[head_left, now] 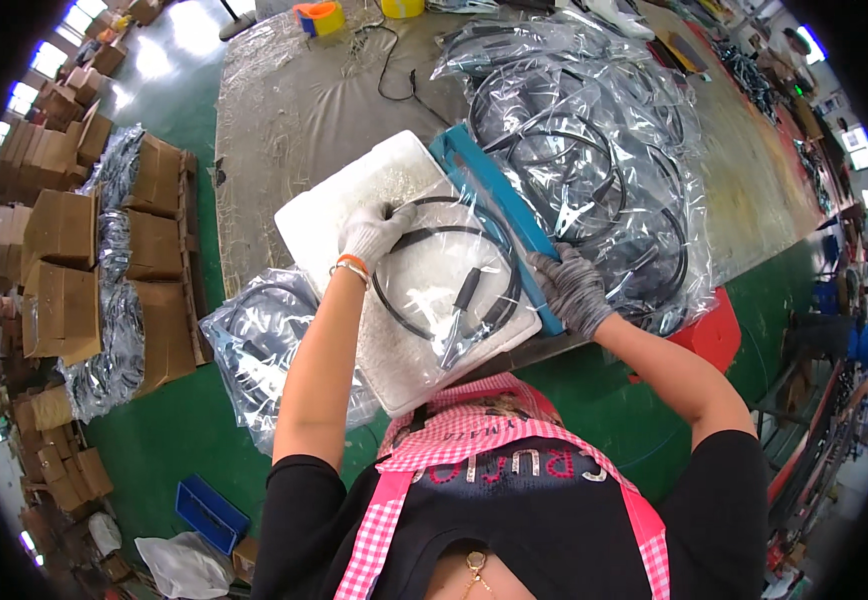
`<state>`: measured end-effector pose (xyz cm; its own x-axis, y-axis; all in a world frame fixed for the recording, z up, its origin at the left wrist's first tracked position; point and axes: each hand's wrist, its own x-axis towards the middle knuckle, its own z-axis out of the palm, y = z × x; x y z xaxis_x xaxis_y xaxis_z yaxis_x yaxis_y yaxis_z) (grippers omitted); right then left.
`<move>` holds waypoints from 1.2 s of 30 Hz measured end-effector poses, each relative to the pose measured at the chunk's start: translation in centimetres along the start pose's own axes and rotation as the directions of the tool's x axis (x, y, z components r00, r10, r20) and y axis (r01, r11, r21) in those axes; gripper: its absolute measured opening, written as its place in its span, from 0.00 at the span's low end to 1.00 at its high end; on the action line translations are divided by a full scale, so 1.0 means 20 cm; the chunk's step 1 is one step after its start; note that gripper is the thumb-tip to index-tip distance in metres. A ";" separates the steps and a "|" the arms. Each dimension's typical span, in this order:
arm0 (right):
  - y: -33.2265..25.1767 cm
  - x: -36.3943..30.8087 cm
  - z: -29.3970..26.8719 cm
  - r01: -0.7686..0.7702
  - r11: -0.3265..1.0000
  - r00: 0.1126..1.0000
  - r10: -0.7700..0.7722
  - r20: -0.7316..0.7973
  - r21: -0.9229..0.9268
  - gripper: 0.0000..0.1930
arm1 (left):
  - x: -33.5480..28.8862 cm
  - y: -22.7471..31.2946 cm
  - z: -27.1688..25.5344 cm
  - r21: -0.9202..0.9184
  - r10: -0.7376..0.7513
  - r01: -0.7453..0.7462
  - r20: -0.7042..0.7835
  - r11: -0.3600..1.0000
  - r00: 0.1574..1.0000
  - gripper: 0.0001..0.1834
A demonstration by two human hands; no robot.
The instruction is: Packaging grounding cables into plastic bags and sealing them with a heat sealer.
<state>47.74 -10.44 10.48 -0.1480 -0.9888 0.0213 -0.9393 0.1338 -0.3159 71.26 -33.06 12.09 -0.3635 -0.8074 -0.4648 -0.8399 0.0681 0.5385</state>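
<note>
A coiled black cable (pixel 387 285) with a metal clamp (pixel 452 345) lies inside a clear plastic bag (pixel 424 272) on a white foam block (pixel 329 195). My left hand (pixel 372 236), in a white glove, has its fingers closed at the bag's upper left edge, beside the coil. Along the bag's right side runs a long blue bar-shaped piece (pixel 499 200). My right hand (pixel 574 290), in a grey glove, is wrapped over the near end of that bar. Its fingertips are partly hidden.
Bagged coiled cables (pixel 594 150) are heaped right of the bar. Another bagged coil (pixel 264 330) lies left of the foam. Beyond are a thin black cord (pixel 386 75) and a tape roll (pixel 322 18). Cardboard boxes (pixel 159 245) stand left; something red (pixel 711 335) sits at right.
</note>
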 end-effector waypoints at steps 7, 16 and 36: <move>0.00 0.03 0.00 0.035 0.999 0.999 -0.035 0.031 -0.018 0.17 | 0.00 0.04 0.11 0.130 -0.096 0.124 -0.206 0.984 0.974 0.26; 0.04 0.01 -0.04 0.016 0.997 1.000 -0.017 0.018 0.072 0.17 | -0.63 -0.21 0.18 -0.993 0.351 -0.086 -0.051 0.084 0.935 0.51; 0.07 0.02 0.00 0.015 0.982 1.000 -0.010 -0.028 0.187 0.20 | -0.73 0.17 0.73 -0.889 -0.286 -0.001 0.147 -0.459 0.947 0.10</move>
<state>46.34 -10.67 9.96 -0.1468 -0.9879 0.0507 -0.8671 0.1038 -0.4873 67.85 -12.56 10.46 -0.1631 -0.6981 -0.6972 0.7437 -0.5513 0.3780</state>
